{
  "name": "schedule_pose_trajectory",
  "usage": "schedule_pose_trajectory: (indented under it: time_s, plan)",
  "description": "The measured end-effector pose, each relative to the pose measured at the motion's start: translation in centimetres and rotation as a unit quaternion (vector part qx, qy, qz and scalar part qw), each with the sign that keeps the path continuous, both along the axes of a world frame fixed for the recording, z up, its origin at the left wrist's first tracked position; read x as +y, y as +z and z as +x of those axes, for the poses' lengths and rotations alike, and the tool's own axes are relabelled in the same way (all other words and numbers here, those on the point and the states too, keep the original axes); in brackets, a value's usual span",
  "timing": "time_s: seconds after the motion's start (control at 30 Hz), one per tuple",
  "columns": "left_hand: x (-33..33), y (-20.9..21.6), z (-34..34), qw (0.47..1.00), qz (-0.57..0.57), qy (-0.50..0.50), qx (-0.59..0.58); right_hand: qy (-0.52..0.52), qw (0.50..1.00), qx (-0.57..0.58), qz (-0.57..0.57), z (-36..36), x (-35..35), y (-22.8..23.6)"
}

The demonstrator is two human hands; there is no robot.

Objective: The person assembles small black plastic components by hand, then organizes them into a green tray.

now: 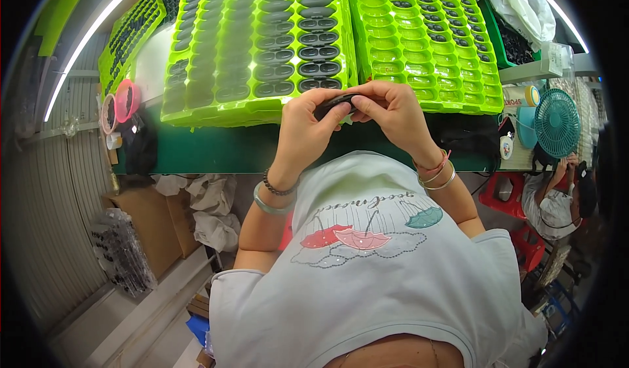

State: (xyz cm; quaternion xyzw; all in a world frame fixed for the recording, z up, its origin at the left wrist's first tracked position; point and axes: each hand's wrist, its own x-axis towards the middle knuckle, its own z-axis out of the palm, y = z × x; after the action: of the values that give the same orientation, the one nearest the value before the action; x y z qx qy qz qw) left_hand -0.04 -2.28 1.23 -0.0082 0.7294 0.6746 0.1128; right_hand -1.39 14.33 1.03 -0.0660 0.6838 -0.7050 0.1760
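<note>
Above the near edge of the lime-green trays, I hold a small black oval plastic case piece (333, 106) between both hands. My left hand (306, 124) pinches its left end with thumb and fingers. My right hand (398, 114) grips the other end, its thumb pressed close to the left one. Fingers hide much of the piece, so its inner side cannot be made out. Just beyond my hands lies the left green tray (226, 114), with rows of black oval case pieces (319, 68) in its pockets. Some have two rounded hollows.
The right green tray (419, 96) holds smaller dark parts in its farther rows. Both trays rest on a dark green table (216, 148). A teal fan (557, 123) stands at the right; another person (553, 201) sits beyond it. Pink round holder (128, 100) and cardboard box (147, 220) are left.
</note>
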Motion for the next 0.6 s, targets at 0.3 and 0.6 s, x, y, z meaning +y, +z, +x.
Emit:
schedule_pose_trajectory:
  time_s: [0.3,0.6]
  plan:
    - [0.9,-0.2,0.5,0.960,-0.202,0.053,0.187,-0.040,0.995,0.073,0.055,0.1,-0.6,-1.7]
    - [-1.0,0.0,-0.5,0.986,0.157,-0.009,-0.061,-0.043,0.993,-0.064,-0.088,-0.7,0.1,-0.1]
